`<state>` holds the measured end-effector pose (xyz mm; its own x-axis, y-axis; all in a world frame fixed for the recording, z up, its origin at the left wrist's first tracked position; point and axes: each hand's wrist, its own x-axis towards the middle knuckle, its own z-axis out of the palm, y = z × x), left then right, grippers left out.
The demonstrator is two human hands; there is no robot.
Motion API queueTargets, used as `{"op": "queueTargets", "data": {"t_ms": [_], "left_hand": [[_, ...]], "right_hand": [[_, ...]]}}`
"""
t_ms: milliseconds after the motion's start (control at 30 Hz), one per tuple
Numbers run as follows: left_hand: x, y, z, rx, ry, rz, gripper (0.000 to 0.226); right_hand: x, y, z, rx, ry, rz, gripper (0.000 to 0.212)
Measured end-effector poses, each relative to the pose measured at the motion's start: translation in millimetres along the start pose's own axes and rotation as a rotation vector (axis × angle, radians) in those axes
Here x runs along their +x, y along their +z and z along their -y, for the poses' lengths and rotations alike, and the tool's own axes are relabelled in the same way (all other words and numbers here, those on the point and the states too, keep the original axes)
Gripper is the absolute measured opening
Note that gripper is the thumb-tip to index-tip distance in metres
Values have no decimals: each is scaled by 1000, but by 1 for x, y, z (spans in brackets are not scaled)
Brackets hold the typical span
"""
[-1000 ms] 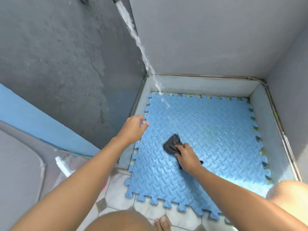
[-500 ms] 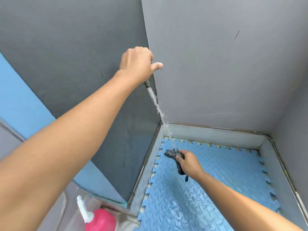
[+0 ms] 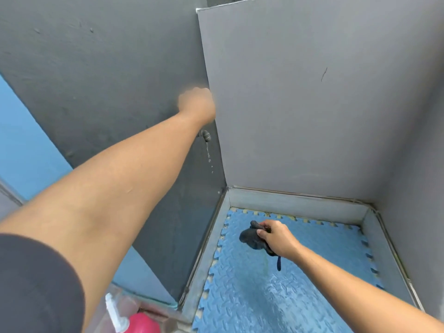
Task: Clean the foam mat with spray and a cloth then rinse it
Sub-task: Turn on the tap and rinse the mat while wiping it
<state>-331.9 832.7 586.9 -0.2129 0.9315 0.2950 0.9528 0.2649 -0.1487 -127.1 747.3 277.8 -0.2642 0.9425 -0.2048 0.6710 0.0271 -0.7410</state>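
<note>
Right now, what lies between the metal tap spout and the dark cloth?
In the head view, only a few falling water drops below the metal tap spout; otherwise bare air down to the dark cloth in the right hand.

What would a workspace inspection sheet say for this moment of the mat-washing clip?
Surface: grey wash basin, its floor covered by the mat.
Job's things: blue foam mat lying in the basin, wet; dark cloth held over it; pink spray bottle low down outside the basin.
Clutter: nothing seen.
Grippers: right hand grips the cloth; left hand blurred, up at the wall just above the tap, grip unclear.
Cables: nothing seen.
Surroundings: grey walls on three sides; only drips fall from the tap.
</note>
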Motion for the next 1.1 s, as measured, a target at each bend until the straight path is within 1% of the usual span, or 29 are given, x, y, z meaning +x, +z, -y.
{"op": "queueTargets", "data": {"t_ms": [67,133,167,200,267,300,333,433,467,533,567,600,667,733,767,800,867,933,1000,1033,1100], "left_hand": [[-6,6,-1,-1,5,-46,23],[-24,19,0,-71,75,-189,12],[-41,28,-1,-161,123,-252,19],[-62,39,-2,-265,174,-279,30],[-117,70,-2,-452,253,-251,43],[-145,88,0,-499,267,-161,47],[-169,113,4,-523,274,-24,54],[-237,194,27,-588,309,476,84],[-259,220,36,-678,276,571,85],[-302,263,52,-868,77,630,67],[-324,282,60,-903,-1,625,57],[-346,298,68,-909,-41,618,50],[-387,322,87,-895,-95,648,34],[-420,340,111,-838,-171,685,17],[-433,350,125,-780,-222,693,20],[-444,357,137,-699,-269,699,29],[-460,368,157,-446,-331,696,46],[-467,369,164,-197,-336,754,55],[-467,363,155,-49,-313,831,57],[-464,362,149,-24,-299,831,54],[-451,366,134,-71,-271,768,45]], "right_hand": [[-3,-8,0,42,2,-23,18],[-6,-8,1,151,16,-31,14],[-7,-5,1,232,27,-24,14],[-8,0,3,321,37,-3,14],[-12,12,7,496,48,76,14],[-14,18,10,568,41,130,14],[-16,25,14,630,28,191,15],[-20,52,25,797,8,406,18],[-21,64,27,831,34,460,19],[-26,97,24,807,111,544,24],[-31,116,20,753,151,586,26],[-37,136,14,674,185,631,26],[-47,173,-1,510,232,705,28],[-52,203,-19,414,267,740,31],[-52,214,-28,394,287,746,30],[-52,223,-36,379,307,748,27],[-50,236,-48,346,339,750,24],[-50,243,-55,303,357,745,22],[-49,246,-61,276,371,726,19],[-47,246,-64,268,377,715,17],[-44,245,-69,262,384,694,15]]}}
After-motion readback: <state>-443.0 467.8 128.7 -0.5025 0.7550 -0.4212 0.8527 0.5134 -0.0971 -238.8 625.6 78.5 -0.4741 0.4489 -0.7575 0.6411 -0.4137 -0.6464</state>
